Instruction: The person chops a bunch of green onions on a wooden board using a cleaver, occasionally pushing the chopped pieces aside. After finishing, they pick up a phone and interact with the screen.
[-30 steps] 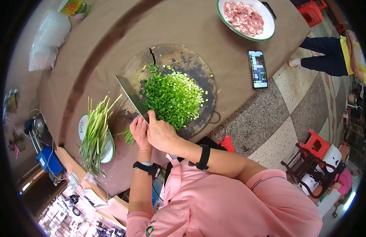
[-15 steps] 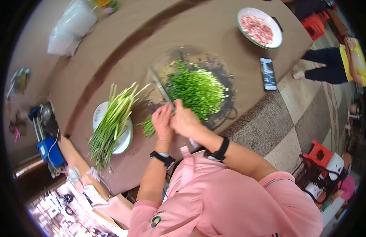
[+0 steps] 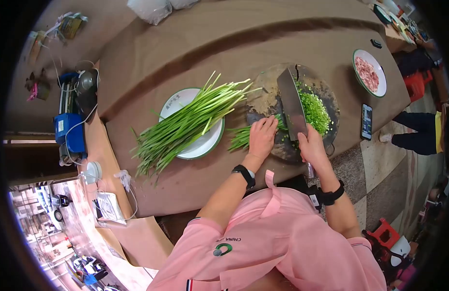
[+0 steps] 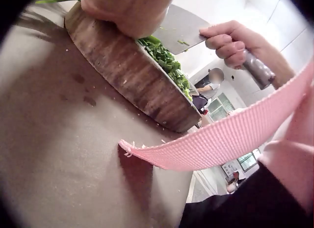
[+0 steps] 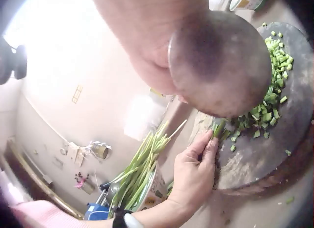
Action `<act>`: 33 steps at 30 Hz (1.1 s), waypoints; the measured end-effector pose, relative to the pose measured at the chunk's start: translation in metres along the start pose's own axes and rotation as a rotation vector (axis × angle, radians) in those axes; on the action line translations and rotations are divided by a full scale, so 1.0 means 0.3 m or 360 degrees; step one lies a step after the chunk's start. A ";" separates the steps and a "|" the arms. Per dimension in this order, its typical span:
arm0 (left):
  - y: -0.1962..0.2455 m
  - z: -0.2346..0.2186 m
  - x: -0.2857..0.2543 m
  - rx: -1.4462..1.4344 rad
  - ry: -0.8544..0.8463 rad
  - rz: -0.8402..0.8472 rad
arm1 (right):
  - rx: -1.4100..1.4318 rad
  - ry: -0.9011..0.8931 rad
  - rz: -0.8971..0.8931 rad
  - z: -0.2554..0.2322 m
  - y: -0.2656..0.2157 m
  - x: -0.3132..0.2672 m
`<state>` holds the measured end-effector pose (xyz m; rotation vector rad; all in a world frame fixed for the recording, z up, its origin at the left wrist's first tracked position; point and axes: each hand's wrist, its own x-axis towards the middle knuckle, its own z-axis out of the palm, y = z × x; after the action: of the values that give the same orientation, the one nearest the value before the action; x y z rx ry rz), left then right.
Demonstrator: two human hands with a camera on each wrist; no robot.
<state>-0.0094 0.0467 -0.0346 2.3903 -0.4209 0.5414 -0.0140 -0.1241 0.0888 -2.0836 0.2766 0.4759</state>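
Observation:
My right hand [image 3: 311,145] grips the handle of a broad cleaver [image 3: 292,104], its fingers curled round the metal grip in the left wrist view. The blade stands over the round wooden chopping board [image 3: 265,89], between the chopped chives [image 3: 315,112] and my left hand [image 3: 262,138]. With thumb and fingertips, that left hand pinches a short bunch of cut chives [image 5: 219,129] at the board's near left edge. Their leafy ends [image 3: 240,138] stick out past the board. Long whole chives [image 3: 190,121] lie across a white green-rimmed bowl [image 3: 197,153] to the left.
A bowl [image 3: 381,72] of minced meat stands at the far right of the table, with a phone [image 3: 366,121] near the edge below it. Clear plastic bags [image 3: 150,9] lie at the back. A person in yellow [image 3: 438,132] stands beyond the table's right side.
My hands were close together at the cleaver's handle; now they are apart. The left has moved onto the cut bunch, and the cleaver has turned over the board. The head view has swung left.

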 end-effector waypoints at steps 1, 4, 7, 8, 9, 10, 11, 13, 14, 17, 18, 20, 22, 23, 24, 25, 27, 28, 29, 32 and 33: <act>-0.002 0.002 -0.005 0.0008 0.0000 0.0009 | -0.0075 0.0040 -0.0029 0.010 -0.015 -0.023; -0.001 0.007 -0.008 0.0044 -0.0025 -0.0020 | -0.0208 0.0214 -0.0372 0.070 0.051 -0.040; 0.005 0.008 -0.006 0.0010 -0.0007 -0.0056 | -0.0309 0.0294 -0.0313 0.082 0.012 -0.072; 0.007 0.008 -0.007 0.0013 -0.0003 -0.0070 | -0.0357 0.0358 -0.0352 0.083 0.002 -0.078; 0.009 0.008 -0.009 0.0010 0.0012 -0.0072 | -0.0398 0.0366 -0.0366 0.082 -0.010 -0.080; 0.010 0.008 -0.012 0.0004 0.0020 -0.0065 | -0.0395 0.0365 -0.0357 0.085 -0.015 -0.076; 0.010 0.009 -0.009 0.0001 0.0016 -0.0059 | -0.0313 0.0320 -0.0299 0.086 -0.023 -0.067; 0.014 0.011 -0.011 -0.0021 0.0015 -0.0096 | -0.0236 0.0277 -0.0244 0.103 0.001 -0.047; 0.016 0.008 -0.009 -0.0023 0.0017 -0.0095 | -0.0278 0.0282 -0.0232 0.133 0.049 -0.025; 0.014 -0.001 -0.004 0.0016 -0.0042 -0.0097 | -0.0255 0.0210 -0.0050 0.147 0.006 -0.027; 0.016 -0.002 -0.006 0.0011 -0.0034 -0.0095 | -0.0185 0.0144 0.0126 0.146 -0.020 -0.034; 0.015 -0.001 -0.001 0.0001 -0.0030 -0.0093 | -0.0147 0.0142 0.0043 0.162 -0.002 0.019; 0.016 -0.003 -0.006 -0.0010 -0.0046 -0.0104 | -0.0104 0.0143 -0.0028 0.168 0.002 0.071; 0.013 0.001 -0.011 -0.0006 -0.0041 -0.0102 | -0.0102 0.0156 -0.0007 0.165 -0.015 0.110; 0.012 0.004 -0.011 -0.0038 -0.0045 -0.0104 | -0.0098 0.0172 0.0006 0.161 -0.033 0.143; 0.010 0.003 -0.006 -0.0069 -0.0043 -0.0107 | -0.0093 0.0202 0.0017 0.157 -0.045 0.166; 0.010 0.000 -0.012 -0.0056 -0.0038 -0.0089 | -0.0059 0.0164 -0.0015 0.124 -0.054 0.177; 0.012 -0.006 -0.008 -0.0050 -0.0043 -0.0075 | -0.0026 0.0126 -0.0035 0.101 -0.051 0.180; 0.009 -0.011 -0.003 -0.0050 -0.0028 -0.0073 | -0.0039 0.0128 -0.0057 0.083 -0.040 0.177; 0.002 -0.018 -0.015 -0.0071 -0.0062 -0.0034 | 0.0074 0.0110 -0.0109 0.038 -0.036 0.090; -0.001 -0.012 -0.015 -0.0082 -0.0030 -0.0030 | -0.0007 0.0074 -0.0091 0.026 -0.034 0.067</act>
<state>-0.0140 0.0501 -0.0343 2.3493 -0.4155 0.4939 0.0061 -0.1124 0.0840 -2.1034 0.2430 0.3945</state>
